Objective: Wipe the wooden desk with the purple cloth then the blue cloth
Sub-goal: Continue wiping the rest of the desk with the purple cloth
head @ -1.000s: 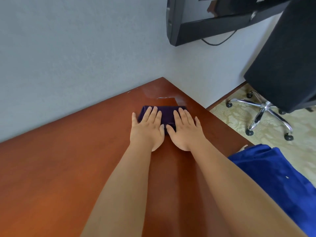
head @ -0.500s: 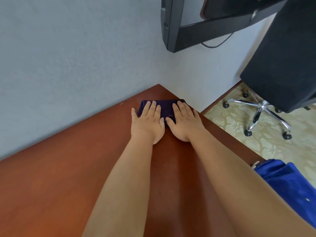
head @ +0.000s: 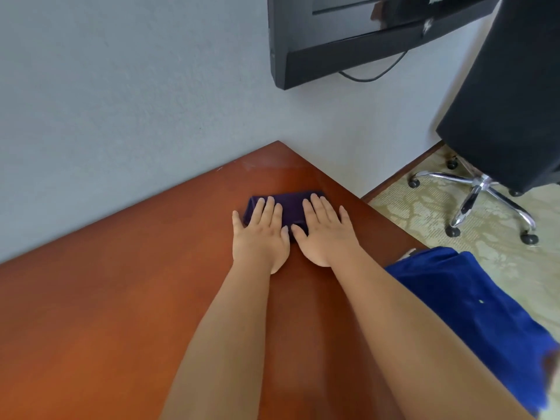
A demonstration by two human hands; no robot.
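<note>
A folded dark purple cloth lies on the reddish wooden desk, a short way in from its far right corner. My left hand and my right hand lie flat side by side on the cloth, fingers stretched toward the wall, pressing it onto the wood. The near part of the cloth is hidden under my palms. A blue cloth sits at the desk's right edge, partly behind my right forearm.
A pale grey wall borders the desk's far edge. A black wall-mounted screen hangs above the corner. A black office chair on a chrome wheeled base stands on the patterned floor at right.
Both hands pushed the purple cloth toward the desk's far corner, then drew it back toward me. The blue cloth has stayed where it was.
</note>
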